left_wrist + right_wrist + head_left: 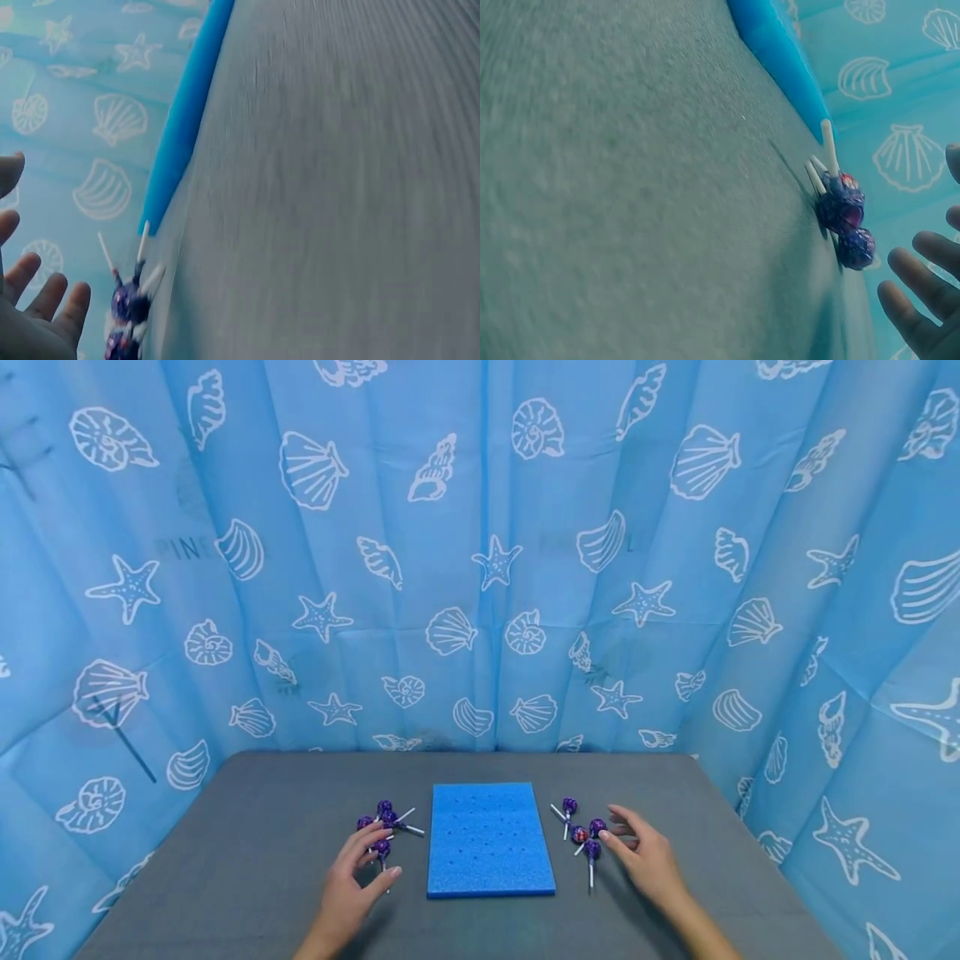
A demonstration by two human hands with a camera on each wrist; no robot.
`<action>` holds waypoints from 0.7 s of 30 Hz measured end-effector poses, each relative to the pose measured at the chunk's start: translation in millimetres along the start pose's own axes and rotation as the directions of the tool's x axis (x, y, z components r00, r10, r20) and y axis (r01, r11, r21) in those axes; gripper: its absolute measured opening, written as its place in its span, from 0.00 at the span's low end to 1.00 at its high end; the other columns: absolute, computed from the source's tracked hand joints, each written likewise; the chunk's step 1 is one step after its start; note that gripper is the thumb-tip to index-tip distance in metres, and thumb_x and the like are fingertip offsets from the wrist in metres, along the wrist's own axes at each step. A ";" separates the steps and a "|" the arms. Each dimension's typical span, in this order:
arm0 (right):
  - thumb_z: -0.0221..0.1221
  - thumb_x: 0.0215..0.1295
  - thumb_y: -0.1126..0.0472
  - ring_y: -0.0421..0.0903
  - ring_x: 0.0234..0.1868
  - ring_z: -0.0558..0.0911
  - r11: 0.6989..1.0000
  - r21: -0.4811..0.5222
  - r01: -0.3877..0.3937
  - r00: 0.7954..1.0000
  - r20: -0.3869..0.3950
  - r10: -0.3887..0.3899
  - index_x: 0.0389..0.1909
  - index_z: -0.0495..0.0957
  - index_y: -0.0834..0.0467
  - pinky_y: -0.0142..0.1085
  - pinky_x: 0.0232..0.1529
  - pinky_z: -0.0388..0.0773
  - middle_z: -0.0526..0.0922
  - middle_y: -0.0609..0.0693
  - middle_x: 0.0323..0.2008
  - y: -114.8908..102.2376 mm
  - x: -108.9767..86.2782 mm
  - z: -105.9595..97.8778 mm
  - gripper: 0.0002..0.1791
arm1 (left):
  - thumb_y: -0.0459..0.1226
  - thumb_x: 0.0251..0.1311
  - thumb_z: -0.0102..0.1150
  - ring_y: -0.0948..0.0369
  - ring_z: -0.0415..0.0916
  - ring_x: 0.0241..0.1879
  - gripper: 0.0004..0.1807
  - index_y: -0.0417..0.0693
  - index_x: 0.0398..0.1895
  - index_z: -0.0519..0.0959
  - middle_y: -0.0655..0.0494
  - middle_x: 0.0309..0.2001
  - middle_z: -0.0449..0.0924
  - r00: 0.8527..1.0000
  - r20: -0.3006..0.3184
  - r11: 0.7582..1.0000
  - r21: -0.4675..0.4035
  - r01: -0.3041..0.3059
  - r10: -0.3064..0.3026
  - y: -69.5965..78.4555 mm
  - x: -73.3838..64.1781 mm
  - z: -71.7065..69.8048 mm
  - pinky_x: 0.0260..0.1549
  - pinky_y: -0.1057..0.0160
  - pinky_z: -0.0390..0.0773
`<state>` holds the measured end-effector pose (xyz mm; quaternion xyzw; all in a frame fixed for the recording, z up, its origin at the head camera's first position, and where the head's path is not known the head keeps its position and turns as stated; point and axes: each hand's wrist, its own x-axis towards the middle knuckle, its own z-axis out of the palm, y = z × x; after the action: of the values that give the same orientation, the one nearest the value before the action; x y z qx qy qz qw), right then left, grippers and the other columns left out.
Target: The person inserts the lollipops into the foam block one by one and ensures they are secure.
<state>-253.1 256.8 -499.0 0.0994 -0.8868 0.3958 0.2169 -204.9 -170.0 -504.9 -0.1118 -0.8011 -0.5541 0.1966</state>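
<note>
Several lollipops in purple wrappers with white sticks lie in two loose groups on the grey table. My left hand (352,881) hovers over the left lollipops (389,817), its fingers loosely bent and apart, hiding part of the group. In the left wrist view the left lollipops (129,306) are beside the fingertips. My right hand (649,858) is just right of the right lollipops (592,849), thumb tip close to them. The right wrist view shows spread fingers (922,281) near the right lollipops (843,206), holding nothing. Between the groups lies a blue foam block (487,839) with rows of small holes.
The grey table (285,827) has a rounded far edge. Behind it and along both sides hangs a blue curtain (480,685) printed with white shells and starfish.
</note>
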 end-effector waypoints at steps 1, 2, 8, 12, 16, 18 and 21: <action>0.65 0.62 0.64 0.58 0.44 0.83 1.000 0.005 -0.014 1.000 0.006 0.014 0.56 0.75 0.64 0.44 0.40 0.81 0.82 0.63 0.47 -0.3 0.0 1.4 0.22 | 0.30 0.54 0.70 0.45 0.68 0.62 0.25 0.45 0.57 0.77 0.43 0.63 0.70 1.000 -0.009 1.000 -0.007 -0.009 0.009 0.6 0.1 3.3 0.51 0.46 0.74; 0.65 0.62 0.64 0.57 0.44 0.83 1.000 0.008 -0.025 1.000 0.010 0.025 0.56 0.76 0.64 0.43 0.39 0.81 0.82 0.63 0.47 -0.6 0.0 2.7 0.21 | 0.29 0.53 0.70 0.44 0.68 0.61 0.25 0.42 0.56 0.77 0.42 0.63 0.70 1.000 -0.017 1.000 -0.019 -0.018 0.018 1.1 0.3 6.7 0.50 0.46 0.74; 0.66 0.61 0.63 0.56 0.43 0.83 0.997 -0.006 -0.075 0.997 0.017 0.075 0.54 0.77 0.64 0.45 0.41 0.80 0.84 0.60 0.45 -0.8 1.0 7.2 0.21 | 0.26 0.52 0.69 0.44 0.67 0.62 0.24 0.40 0.54 0.78 0.42 0.61 0.72 0.999 -0.045 0.997 -0.079 -0.001 -0.002 5.6 3.7 24.5 0.51 0.45 0.74; 0.66 0.61 0.62 0.53 0.41 0.84 0.991 -0.033 -0.127 0.991 0.037 0.128 0.54 0.77 0.65 0.47 0.42 0.78 0.85 0.57 0.41 0.0 1.9 8.4 0.21 | 0.27 0.52 0.69 0.44 0.68 0.61 0.22 0.42 0.53 0.78 0.43 0.60 0.72 0.998 -0.040 0.992 -0.118 0.041 -0.046 7.7 6.2 34.7 0.52 0.42 0.72; 0.67 0.60 0.61 0.50 0.38 0.83 0.981 -0.064 -0.183 0.980 0.067 0.187 0.54 0.77 0.64 0.46 0.41 0.78 0.84 0.55 0.39 0.6 2.7 10.3 0.22 | 0.27 0.52 0.69 0.42 0.70 0.58 0.23 0.40 0.53 0.77 0.43 0.58 0.73 0.996 -0.026 0.983 -0.162 0.081 -0.086 8.7 8.3 42.8 0.52 0.41 0.72; 0.68 0.59 0.60 0.48 0.37 0.83 0.975 -0.081 -0.205 0.974 0.082 0.212 0.54 0.77 0.64 0.44 0.39 0.77 0.84 0.54 0.38 0.6 2.8 11.7 0.23 | 0.27 0.52 0.69 0.41 0.70 0.57 0.23 0.38 0.54 0.76 0.42 0.57 0.73 0.995 -0.021 0.979 -0.183 0.092 -0.098 9.3 9.2 45.5 0.52 0.41 0.72; 0.68 0.58 0.60 0.46 0.34 0.81 0.967 -0.105 -0.231 0.965 0.098 0.241 0.52 0.78 0.63 0.41 0.36 0.76 0.83 0.52 0.36 0.7 2.7 14.4 0.22 | 0.27 0.53 0.68 0.39 0.69 0.57 0.24 0.36 0.55 0.75 0.40 0.56 0.73 0.992 -0.009 0.969 -0.213 0.122 -0.127 11.4 9.9 48.4 0.53 0.41 0.71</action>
<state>-260.1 246.5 -506.7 0.0046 -0.9203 0.3713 0.1232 -218.5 -121.2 -505.9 -0.0751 -0.7407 -0.6488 0.1574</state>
